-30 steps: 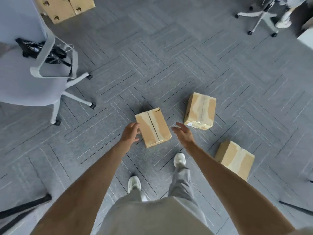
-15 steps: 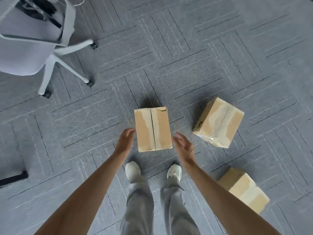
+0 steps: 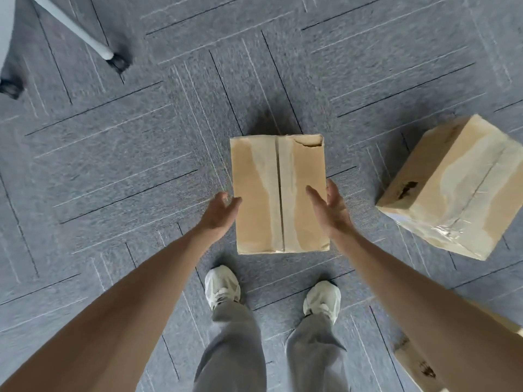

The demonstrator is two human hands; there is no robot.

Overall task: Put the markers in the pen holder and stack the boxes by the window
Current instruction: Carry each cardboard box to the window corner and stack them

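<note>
- A taped brown cardboard box [image 3: 278, 193] lies flat on the grey patterned carpet floor [image 3: 113, 142], just ahead of the person's pale trainers [image 3: 222, 285]. Its far right corner is torn.
- Compared with a second ago, the view has closed in on this box. It now sits square in the middle, and both arms reach further down towards it.
- The left hand [image 3: 219, 213], which was short of the near corner, is now at the box's left side. Its fingers are loosely straight and slightly apart, with the tips at the left edge. I cannot tell whether they touch the cardboard.
- The right hand [image 3: 329, 210] has come in to the box's right edge, palm turned inward. Its fingers are spread and hold nothing, and the thumb lies over the top face.
- Neither hand grips yet. I judge this to be the closing moment of a two-handed pick-up, which opens the stacking part of the task.
- A second brown cardboard box wrapped in clear tape [image 3: 455, 188] sits to the right, turned at an angle and apart from the first.
- A third cardboard box [image 3: 416, 366] shows partly beneath the right forearm. No box is stacked on another.
- The white office-chair leg [image 3: 85, 36] has slid almost out of view at the upper left.
- No markers, pen holder or window are in view, so that half of the task cannot be judged.
</note>
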